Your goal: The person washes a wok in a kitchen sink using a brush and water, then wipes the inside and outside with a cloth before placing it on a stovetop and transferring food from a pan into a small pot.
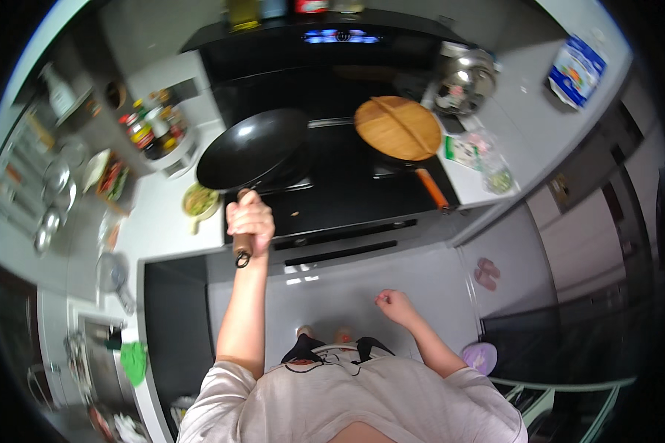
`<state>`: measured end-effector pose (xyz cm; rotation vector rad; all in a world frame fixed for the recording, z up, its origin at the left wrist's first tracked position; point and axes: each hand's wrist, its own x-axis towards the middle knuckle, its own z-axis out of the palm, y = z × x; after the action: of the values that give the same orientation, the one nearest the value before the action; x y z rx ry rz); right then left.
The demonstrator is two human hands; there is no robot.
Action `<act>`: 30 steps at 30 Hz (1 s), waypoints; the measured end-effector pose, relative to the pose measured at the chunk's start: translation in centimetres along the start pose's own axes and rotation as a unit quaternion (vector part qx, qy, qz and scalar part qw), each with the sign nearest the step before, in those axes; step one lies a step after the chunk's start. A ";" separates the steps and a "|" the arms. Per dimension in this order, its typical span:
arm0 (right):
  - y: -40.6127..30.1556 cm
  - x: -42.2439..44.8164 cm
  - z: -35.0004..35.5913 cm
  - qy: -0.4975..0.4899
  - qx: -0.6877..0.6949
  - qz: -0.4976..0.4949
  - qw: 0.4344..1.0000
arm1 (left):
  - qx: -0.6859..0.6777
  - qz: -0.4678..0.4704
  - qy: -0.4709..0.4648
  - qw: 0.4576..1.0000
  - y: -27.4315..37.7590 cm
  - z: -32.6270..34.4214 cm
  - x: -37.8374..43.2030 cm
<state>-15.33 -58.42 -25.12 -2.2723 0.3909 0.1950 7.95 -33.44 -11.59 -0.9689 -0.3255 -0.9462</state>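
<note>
My left hand (pixel 250 223) is closed around the brown handle of a black wok (pixel 255 147), which is tilted over the left side of the black cooktop (pixel 332 194). My right hand (pixel 394 305) hangs over the floor in front of my body, its fingers curled; whether it holds anything cannot be told. On the right burner a round wooden lid (pixel 398 128) covers a pan with an orange-brown handle (pixel 433 189). Just left of the wok, a small handled bowl (pixel 200 201) of chopped green food stands on the white counter.
Bottles and jars (pixel 154 128) stand in a round holder at the back left. A tray of cut vegetables (pixel 112 176) lies on the left counter. Plastic bags (pixel 479 155) and a stainless steel bowl (pixel 465 83) are right of the cooktop, with a blue-and-white packet (pixel 576 71) farther right.
</note>
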 end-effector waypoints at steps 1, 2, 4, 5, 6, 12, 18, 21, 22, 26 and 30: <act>1.8 -0.1 -1.1 0.017 0.004 0.013 1.000 | 0.013 -0.022 -0.002 1.000 1.4 -0.9 0.4; 3.7 -0.4 -2.3 0.055 0.033 0.069 0.996 | 0.033 -0.020 0.013 0.999 2.3 -1.8 0.6; 10.3 -1.0 -4.4 0.131 0.063 0.147 0.978 | 0.072 -0.025 0.048 0.996 3.6 -4.0 1.0; 13.7 -1.5 -5.5 0.164 0.062 0.166 0.970 | 0.096 -0.031 0.067 0.993 4.1 -4.5 1.2; 15.6 -2.6 -6.6 0.224 0.073 0.188 0.953 | 0.103 -0.035 0.080 0.991 4.3 -4.7 1.3; 20.6 -10.2 -15.0 0.413 0.085 0.368 0.829 | 0.131 -0.050 0.089 0.986 7.0 -8.0 -0.1; 28.1 -15.1 -23.0 0.543 0.213 0.392 0.711 | 0.204 -0.044 0.176 0.962 9.9 -9.2 -1.7; 34.7 -18.3 -30.6 0.629 0.165 0.374 0.661 | 0.325 0.006 0.159 0.932 10.6 -10.3 -2.9; 34.8 -18.0 -32.8 0.634 0.209 0.379 0.641 | 0.382 0.030 0.150 0.911 10.5 -10.2 -3.7; 41.7 -22.8 -45.0 0.718 0.151 0.359 0.576 | 0.307 0.120 0.329 0.885 9.9 -15.1 -8.0; 45.6 -24.9 -53.2 0.739 0.034 0.400 0.541 | 0.425 0.000 0.472 0.772 1.7 -27.1 -6.3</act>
<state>-53.48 -121.44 -15.14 -1.3828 2.1925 -1.3779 1.44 -51.83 -31.53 0.3935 0.1294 -1.0181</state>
